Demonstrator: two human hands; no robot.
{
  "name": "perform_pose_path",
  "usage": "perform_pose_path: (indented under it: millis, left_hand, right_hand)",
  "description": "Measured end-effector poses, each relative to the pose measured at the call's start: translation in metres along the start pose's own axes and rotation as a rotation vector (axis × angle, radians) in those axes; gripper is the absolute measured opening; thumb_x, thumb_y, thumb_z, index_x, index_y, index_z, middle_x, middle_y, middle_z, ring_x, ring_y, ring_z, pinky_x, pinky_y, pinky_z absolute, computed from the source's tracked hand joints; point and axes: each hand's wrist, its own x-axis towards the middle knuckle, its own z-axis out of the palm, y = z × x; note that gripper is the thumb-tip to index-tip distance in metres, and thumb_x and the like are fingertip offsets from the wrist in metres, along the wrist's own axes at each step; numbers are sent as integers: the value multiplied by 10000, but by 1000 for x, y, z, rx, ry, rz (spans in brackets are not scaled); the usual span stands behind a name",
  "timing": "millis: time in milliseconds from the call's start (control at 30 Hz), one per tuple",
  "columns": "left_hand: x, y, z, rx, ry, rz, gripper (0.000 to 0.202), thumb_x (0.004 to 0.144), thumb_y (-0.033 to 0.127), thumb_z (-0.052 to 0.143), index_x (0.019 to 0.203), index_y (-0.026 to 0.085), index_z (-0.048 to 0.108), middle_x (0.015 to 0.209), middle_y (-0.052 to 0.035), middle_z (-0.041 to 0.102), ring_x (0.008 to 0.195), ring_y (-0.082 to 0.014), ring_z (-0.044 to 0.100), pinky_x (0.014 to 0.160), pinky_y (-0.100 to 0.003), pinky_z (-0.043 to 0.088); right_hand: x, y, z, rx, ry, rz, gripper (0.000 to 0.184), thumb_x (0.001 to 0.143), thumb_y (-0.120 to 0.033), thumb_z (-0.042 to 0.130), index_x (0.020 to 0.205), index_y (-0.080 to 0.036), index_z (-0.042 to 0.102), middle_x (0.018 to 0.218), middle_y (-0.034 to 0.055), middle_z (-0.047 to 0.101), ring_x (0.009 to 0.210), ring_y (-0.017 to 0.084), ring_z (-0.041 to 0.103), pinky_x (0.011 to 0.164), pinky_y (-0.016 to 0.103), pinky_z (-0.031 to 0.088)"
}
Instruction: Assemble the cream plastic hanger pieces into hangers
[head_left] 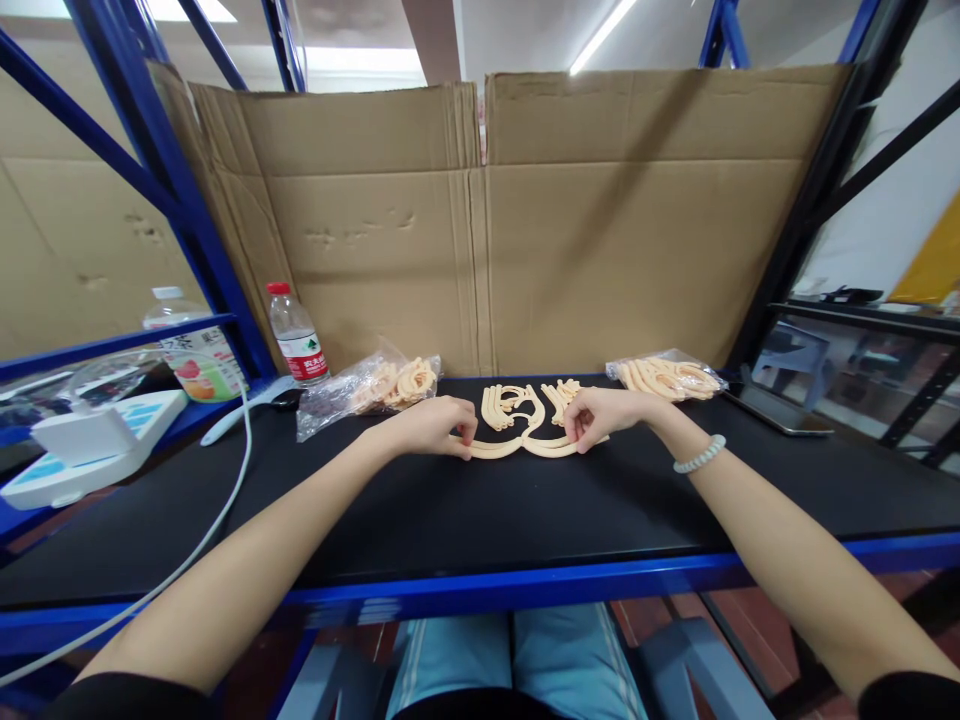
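Note:
On the black tabletop lies a group of pale, curved wooden-looking strips (531,410), shaped like parts of an ornament. Along its near edge run two longer curved pieces that meet in the middle. My left hand (441,425) pinches the outer end of the left curved piece (496,450). With thumb and fingers closed, my right hand (596,415) grips the right curved piece (551,448) near its outer end, which sticks out past the fingers. Smaller strips (561,398) lie behind my right hand, partly hidden by it.
Clear plastic bags with more pale pieces lie at left (394,385) and right (667,375). A red-capped water bottle (298,340) stands by the cardboard wall (375,230). At far left are a power strip (97,450), a cable (238,480) and another bottle (199,350). A phone-like slab (780,410) lies right.

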Motion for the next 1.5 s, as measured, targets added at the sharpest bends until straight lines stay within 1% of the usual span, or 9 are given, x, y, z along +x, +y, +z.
perform_pose_path:
  millis: [133,367,500,667,933,1133,1300,1433,1500]
  left_hand:
    - [0,0,1,6,0,10,141,763,289,655,706,160,645,900,-41,601,828,-166,571,713,-238,387]
    - [-1,2,1,22,-14,-44,82,751,248,623,755,166,631,808,-29,623,743,-154,569,654,-229,382]
    - [0,4,5,15,22,-71,195,732,264,623,910,183,621,896,-33,645,790,-173,588,660,-238,389]
    - [7,8,18,-17,64,14,231,787,310,588,972,177,628,995,-64,638,904,-193,587,755,-252,407]
    - [8,13,17,-39,34,69,144,786,283,588,846,164,641,893,-54,639,807,-172,590,707,-242,404]
    - [8,12,18,-35,42,76,141,780,273,586,847,166,649,878,-53,641,804,-179,593,714,-254,402]
    - [8,12,18,2,28,70,137,787,261,585,861,162,643,900,-53,639,813,-176,589,710,-246,403]
    - [8,13,18,13,19,59,140,794,270,582,865,165,638,908,-51,638,817,-174,590,709,-243,404]
    - [8,13,18,9,24,58,138,793,273,583,863,167,638,908,-51,641,821,-176,593,715,-244,404]
  right_hand:
    - [0,-3,2,-41,35,28,140,628,-262,718,703,-146,696,629,-5,624,605,117,550,571,236,406]
    - [0,-2,5,-103,57,50,100,650,-218,677,718,-145,670,625,-10,600,578,107,520,551,233,399]
    - [1,-3,6,-166,127,7,245,627,-253,720,836,-149,646,770,13,615,654,116,512,591,238,410]
    - [6,-10,13,-236,210,-7,320,642,-343,733,885,-152,652,858,43,625,711,143,534,616,253,416]
    - [9,-17,17,-180,112,-62,186,706,-322,679,809,-168,695,743,12,649,644,131,540,556,235,387]
    - [27,-4,24,-374,527,-53,209,818,-156,523,920,-154,705,842,67,645,757,166,561,699,278,410]
    - [39,12,29,-574,517,6,368,782,-8,445,986,-172,705,941,101,595,917,203,533,805,298,393]
    - [26,8,21,-511,577,59,274,812,-64,468,934,-147,698,956,108,603,920,204,539,786,297,400]
    - [18,0,17,-404,511,38,178,829,-185,534,908,-146,688,885,83,616,816,181,554,714,281,412]
